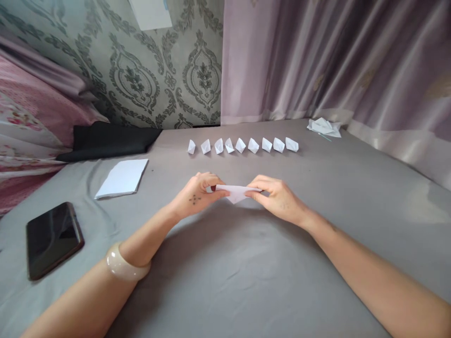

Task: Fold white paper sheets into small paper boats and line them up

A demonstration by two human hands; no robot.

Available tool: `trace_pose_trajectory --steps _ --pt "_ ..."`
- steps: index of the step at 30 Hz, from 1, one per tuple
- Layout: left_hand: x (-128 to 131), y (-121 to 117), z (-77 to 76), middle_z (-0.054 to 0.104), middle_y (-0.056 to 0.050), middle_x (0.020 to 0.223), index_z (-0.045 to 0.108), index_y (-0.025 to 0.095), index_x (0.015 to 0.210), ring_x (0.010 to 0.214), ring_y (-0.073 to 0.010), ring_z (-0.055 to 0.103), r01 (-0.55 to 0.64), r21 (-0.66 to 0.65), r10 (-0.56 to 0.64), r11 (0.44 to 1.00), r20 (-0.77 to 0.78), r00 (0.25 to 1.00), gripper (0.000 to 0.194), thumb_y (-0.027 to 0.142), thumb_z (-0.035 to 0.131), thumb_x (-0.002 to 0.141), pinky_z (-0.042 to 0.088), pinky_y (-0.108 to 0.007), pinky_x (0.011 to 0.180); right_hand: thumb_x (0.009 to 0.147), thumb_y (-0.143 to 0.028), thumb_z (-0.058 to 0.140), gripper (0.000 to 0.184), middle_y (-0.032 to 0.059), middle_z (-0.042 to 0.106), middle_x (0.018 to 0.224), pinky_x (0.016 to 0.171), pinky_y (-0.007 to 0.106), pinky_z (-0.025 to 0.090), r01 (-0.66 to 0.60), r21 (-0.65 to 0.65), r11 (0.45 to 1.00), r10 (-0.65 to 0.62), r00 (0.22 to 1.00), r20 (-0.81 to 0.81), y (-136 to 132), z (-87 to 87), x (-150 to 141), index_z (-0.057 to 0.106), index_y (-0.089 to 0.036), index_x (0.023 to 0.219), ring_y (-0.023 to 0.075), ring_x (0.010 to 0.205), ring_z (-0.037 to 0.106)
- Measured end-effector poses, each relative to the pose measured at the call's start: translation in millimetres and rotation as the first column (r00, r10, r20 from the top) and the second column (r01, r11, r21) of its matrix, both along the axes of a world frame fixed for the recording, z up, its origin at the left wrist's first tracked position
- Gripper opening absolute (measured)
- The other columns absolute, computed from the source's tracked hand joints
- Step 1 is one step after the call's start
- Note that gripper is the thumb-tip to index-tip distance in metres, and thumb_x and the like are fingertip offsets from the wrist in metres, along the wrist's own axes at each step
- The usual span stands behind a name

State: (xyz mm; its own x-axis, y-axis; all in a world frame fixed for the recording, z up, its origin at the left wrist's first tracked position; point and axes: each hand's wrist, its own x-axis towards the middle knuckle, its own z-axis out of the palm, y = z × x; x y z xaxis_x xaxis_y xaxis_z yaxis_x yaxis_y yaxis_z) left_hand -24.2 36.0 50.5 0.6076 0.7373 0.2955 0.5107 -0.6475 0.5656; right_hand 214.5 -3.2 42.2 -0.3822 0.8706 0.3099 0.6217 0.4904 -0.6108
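Between both hands a folded piece of white paper (237, 193) is held up above the grey cloth, its straight edge on top and a point hanging downward. My left hand (200, 192) pinches its left corner between thumb and fingers. At the opposite corner my right hand (275, 195) grips it the same way. Beyond the hands stands a row of several small folded white paper shapes (240, 145), spaced apart from one another. The fingertips behind the paper are partly hidden.
A stack of white paper sheets (123, 178) lies to the left, with a dark tablet or phone (54, 239) nearer me. Black cloth (112, 141) is at the back left. At the back right sits a pile of white papers (324, 126) with a thin greenish stick (324, 137).
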Motion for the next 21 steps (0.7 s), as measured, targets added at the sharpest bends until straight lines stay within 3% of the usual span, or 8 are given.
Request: trace_pose_trajectory --steps 2,4,7,10,15,21 --pt "0 -3 -0.8 0.068 -0.001 0.08 0.064 0.02 0.083 0.075 -0.0149 0.054 -0.004 0.299 0.018 0.954 -0.042 0.999 0.016 0.031 0.054 0.09 0.037 -0.032 0.075 0.094 -0.023 0.045 0.024 0.0053 0.064 0.087 0.074 0.031 0.04 -0.017 0.264 0.964 -0.032 0.983 0.179 -3 -0.3 0 0.068 -0.021 0.091 0.0161 0.078 0.053" --pt "0 -6 -3.6 0.069 -0.004 0.088 0.062 0.019 0.086 0.079 -0.0163 0.054 0.056 0.512 0.012 0.857 -0.129 0.992 0.016 0.024 0.048 0.092 0.036 -0.034 0.075 0.095 -0.017 0.039 0.029 0.007 0.064 0.085 0.075 0.034 0.037 -0.082 0.446 0.891 -0.089 0.933 0.349 -5 -3.1 -1 0.067 -0.019 0.09 0.0176 0.078 0.051" --pt "1 -10 -9.9 0.068 -0.007 0.091 0.06 0.018 0.089 0.078 -0.0177 0.052 0.169 0.652 0.029 0.739 -0.283 0.959 0.017 0.018 0.043 0.093 0.035 -0.034 0.07 0.094 -0.009 0.035 0.033 0.0071 0.063 0.082 0.075 0.035 0.035 -0.161 0.545 0.823 -0.14 0.872 0.47 -7 -9.5 -3 0.066 -0.018 0.087 0.0188 0.078 0.05" --pt "2 -14 -16.6 0.066 -0.007 0.086 0.058 0.017 0.085 0.074 -0.0179 0.05 0.239 0.686 0.056 0.687 -0.378 0.924 0.02 0.014 0.04 0.093 0.034 -0.033 0.068 0.092 -0.006 0.034 0.036 0.006 0.06 0.076 0.072 0.034 0.033 -0.198 0.558 0.806 -0.175 0.82 0.544 -9 -14.4 -7 0.065 -0.019 0.078 0.0187 0.074 0.047" --pt "7 -18 -24.4 0.06 -0.006 0.076 0.054 0.016 0.072 0.072 -0.018 0.049 0.337 0.588 0.012 0.735 -0.508 0.861 0.027 0.013 0.038 0.093 0.035 -0.033 0.069 0.087 -0.002 0.038 0.033 0.0048 0.055 0.07 0.064 0.033 0.029 -0.253 0.489 0.835 -0.156 0.744 0.65 -14 -15.6 -12 0.058 -0.018 0.065 0.0174 0.066 0.041" --pt "12 -29 -19.3 0.061 -0.008 0.082 0.06 0.015 0.08 0.076 -0.0203 0.051 0.235 0.394 0.043 0.889 -0.583 0.812 0.027 0.014 0.036 0.093 0.036 -0.033 0.066 0.091 -0.012 0.044 0.024 0.0039 0.06 0.079 0.066 0.032 0.031 -0.117 0.279 0.953 -0.078 0.797 0.6 -20 -13.6 -9 0.061 -0.017 0.075 0.016 0.071 0.047"
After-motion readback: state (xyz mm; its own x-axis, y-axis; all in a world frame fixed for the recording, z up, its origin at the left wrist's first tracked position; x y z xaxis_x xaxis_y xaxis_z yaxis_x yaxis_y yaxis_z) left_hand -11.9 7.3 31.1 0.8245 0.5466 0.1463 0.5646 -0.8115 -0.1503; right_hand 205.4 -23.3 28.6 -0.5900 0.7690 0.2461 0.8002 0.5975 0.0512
